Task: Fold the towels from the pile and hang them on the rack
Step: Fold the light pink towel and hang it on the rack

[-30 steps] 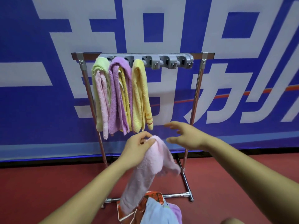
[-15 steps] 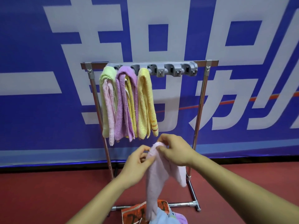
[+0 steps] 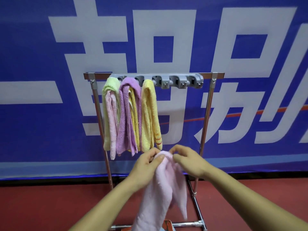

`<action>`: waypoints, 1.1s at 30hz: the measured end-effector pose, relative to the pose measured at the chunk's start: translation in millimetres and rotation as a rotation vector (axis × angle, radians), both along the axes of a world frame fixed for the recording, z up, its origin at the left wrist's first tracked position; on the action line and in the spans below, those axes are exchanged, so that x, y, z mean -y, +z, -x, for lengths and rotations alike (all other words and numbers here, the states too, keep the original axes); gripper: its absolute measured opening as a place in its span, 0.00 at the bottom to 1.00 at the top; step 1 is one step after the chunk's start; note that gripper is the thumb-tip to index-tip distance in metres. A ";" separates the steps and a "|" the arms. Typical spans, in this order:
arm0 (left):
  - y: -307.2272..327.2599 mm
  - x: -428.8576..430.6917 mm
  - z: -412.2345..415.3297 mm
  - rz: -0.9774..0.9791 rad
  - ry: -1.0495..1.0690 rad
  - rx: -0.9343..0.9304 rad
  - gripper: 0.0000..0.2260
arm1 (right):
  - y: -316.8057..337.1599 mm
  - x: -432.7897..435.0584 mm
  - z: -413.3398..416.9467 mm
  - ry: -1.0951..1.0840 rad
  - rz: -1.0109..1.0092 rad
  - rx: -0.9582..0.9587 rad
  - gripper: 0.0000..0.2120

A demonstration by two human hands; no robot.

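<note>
Low in front of the rack (image 3: 100,76), both hands meet on a pale pink towel (image 3: 164,189). The left hand (image 3: 146,165) has its grip pinched on the top edge, thumb over the cloth, and the right hand (image 3: 188,162) has its grip curled onto the same fold. The towel hangs between the forearms, and its blurred lower end perhaps reaches an orange thing (image 3: 167,225) on the red floor (image 3: 50,205). On the top bar a green towel (image 3: 110,84), a purple towel (image 3: 125,114) and a yellow towel (image 3: 148,114) hang side by side.
</note>
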State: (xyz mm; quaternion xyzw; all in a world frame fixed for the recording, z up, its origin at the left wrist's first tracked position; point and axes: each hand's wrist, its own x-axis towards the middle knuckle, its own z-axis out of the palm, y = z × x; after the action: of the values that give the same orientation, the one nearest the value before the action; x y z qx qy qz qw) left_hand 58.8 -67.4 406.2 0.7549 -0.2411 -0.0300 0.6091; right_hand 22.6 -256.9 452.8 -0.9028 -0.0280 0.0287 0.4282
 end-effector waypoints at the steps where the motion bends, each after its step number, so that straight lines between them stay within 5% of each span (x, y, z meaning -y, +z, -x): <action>1: 4.2 0.4 -5.0 -0.014 -0.009 -0.002 0.19 | -2.0 -3.0 0.0 0.069 -0.097 -0.015 0.12; 5: 25.8 0.8 -20.6 0.001 -0.046 -0.036 0.20 | -5.3 -11.6 -6.2 0.086 -0.358 0.015 0.08; 9: 53.9 -6.9 -36.6 0.020 -0.066 -0.039 0.17 | 4.6 -10.8 -25.9 0.048 -0.451 0.079 0.05; 15: 71.1 -20.9 -61.8 -0.220 0.007 0.059 0.05 | 43.0 -15.1 -64.2 0.048 -0.458 0.186 0.08; 22: 146.4 -35.7 -125.1 -0.465 0.238 0.450 0.04 | 99.9 -31.8 -113.8 0.000 -0.363 0.389 0.19; 27: 187.4 -23.4 -156.4 -0.719 0.139 0.469 0.04 | 151.4 -40.6 -156.1 -0.110 -0.445 0.519 0.14; 33: 210.4 -6.0 -178.6 -0.789 0.450 0.766 0.08 | 187.5 -47.2 -191.5 -0.141 -0.541 0.478 0.12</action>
State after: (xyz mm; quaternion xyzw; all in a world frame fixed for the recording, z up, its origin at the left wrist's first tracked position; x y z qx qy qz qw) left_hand 237.4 -61.5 616.6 0.9140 -0.2484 0.2869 0.1437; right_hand 214.1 -209.7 640.3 -0.7378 -0.0713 -0.2210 0.6338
